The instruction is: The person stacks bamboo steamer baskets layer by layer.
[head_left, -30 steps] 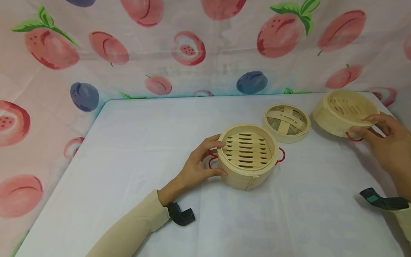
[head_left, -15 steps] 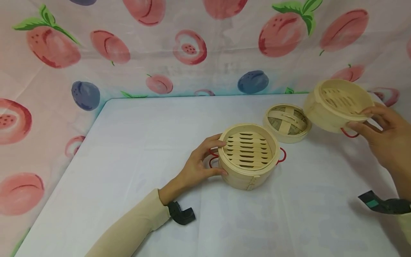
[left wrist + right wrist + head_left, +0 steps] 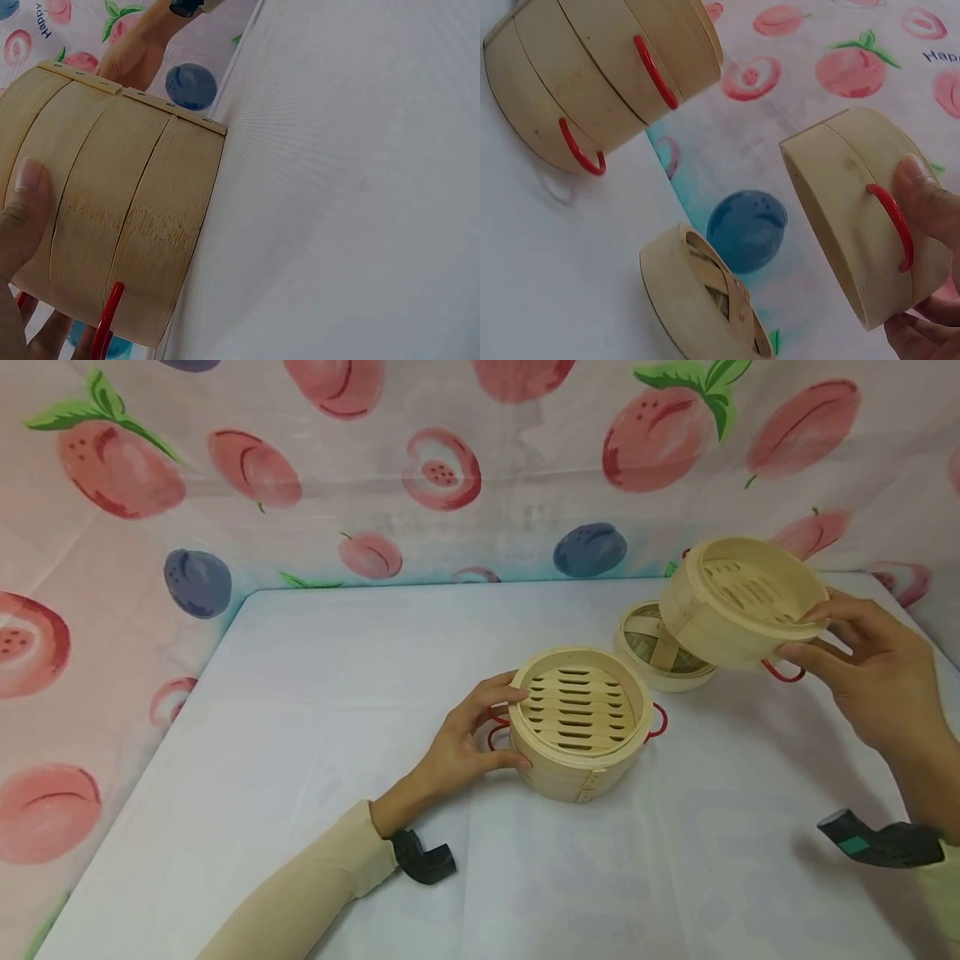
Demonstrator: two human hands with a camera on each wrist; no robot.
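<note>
My left hand (image 3: 465, 739) grips the left side of a stacked bamboo steamer (image 3: 573, 781), thumb in front and fingers at the rim. The stack stands upright on the table, its slatted inside facing up and red loop handles at both sides. Held up to the right is another bamboo steamer basket (image 3: 712, 627), tilted, pinched at its near right rim by my right hand (image 3: 885, 672). Its red handle (image 3: 892, 225) shows beside the thumb in the right wrist view. Below it, the woven steamer lid (image 3: 651, 647) lies on the table, partly hidden by the raised basket in the head view.
White cloth covers the table (image 3: 360, 660). Behind and left of it hangs a fruit-print curtain (image 3: 300, 543). A black wrist device (image 3: 423, 860) sits at the left cuff, another wrist device (image 3: 881, 843) at the right. The lid lies close behind the stack.
My right hand has lifted the steamer basket and carried it leftward, from beside the lid to over it. My left hand and the stack have stayed in place.
</note>
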